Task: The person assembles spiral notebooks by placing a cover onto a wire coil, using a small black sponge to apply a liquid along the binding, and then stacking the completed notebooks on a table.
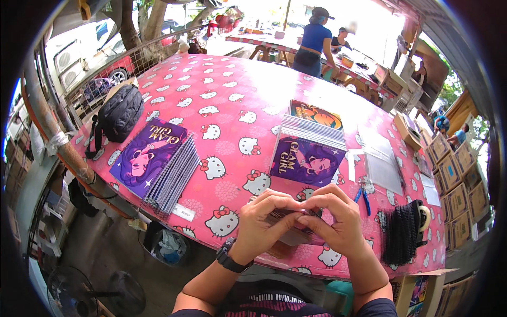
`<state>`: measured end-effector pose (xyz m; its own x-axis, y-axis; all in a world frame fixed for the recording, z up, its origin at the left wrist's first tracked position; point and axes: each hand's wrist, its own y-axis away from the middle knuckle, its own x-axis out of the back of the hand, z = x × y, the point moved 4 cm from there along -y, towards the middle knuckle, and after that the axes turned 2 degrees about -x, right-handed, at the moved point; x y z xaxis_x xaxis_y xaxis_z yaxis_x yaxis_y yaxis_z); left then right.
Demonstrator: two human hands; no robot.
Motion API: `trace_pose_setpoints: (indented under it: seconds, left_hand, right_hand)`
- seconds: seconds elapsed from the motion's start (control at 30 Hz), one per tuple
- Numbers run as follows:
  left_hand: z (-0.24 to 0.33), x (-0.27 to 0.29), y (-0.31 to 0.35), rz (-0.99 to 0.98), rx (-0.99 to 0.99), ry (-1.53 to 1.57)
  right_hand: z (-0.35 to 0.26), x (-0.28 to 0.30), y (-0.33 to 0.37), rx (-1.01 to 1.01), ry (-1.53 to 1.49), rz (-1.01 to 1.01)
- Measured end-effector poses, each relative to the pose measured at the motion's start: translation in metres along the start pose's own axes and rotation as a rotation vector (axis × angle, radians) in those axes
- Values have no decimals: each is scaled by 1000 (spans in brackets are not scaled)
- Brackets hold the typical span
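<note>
At the table's near edge, my left hand (266, 214) and my right hand (335, 216) meet with thumbs and fingertips pinched together. Between them they grip a thin, dark, glossy booklet (288, 238), seen nearly edge-on and mostly covered by the fingers. Just beyond is a stack of spiral notebooks (307, 161) with purple covers, an orange one at its far end. Blue-handled pliers (363, 199) lie right of my right hand. Farther right is a pile of black spiral binding coils (397, 235). Another stack of purple spiral notebooks (153, 158) sits to the left.
A pink patterned cloth covers the table (232, 121). A black backpack (120, 113) rests at its left edge, beside a metal pole (79, 164). Clear plastic sheets (383, 164) lie right. Cardboard boxes (457, 185) are piled beyond. Two people (314, 45) are at a far table.
</note>
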<state>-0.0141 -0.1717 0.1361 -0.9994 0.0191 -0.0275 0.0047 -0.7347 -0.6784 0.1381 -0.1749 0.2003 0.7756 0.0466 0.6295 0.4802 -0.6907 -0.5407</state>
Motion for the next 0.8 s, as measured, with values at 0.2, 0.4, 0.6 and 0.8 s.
trace_pose_setpoints:
  seconds: [0.2, 0.4, 0.6, 0.8]
  left_hand:
    - [5, -5, 7, -70, -4, 53]
    - [-6, -8, 15, -63, 141, 203]
    - [-7, 3, 11, -58, -30, -286]
    - [16, 182, -16, 886, 95, -651]
  right_hand:
    - [-5, 1, 4, 34, -66, -39]
    - [-18, 2, 6, 59, 65, 78]
    - [-17, -8, -3, 62, 55, 61]
    - [59, 70, 2, -171, -15, 551]
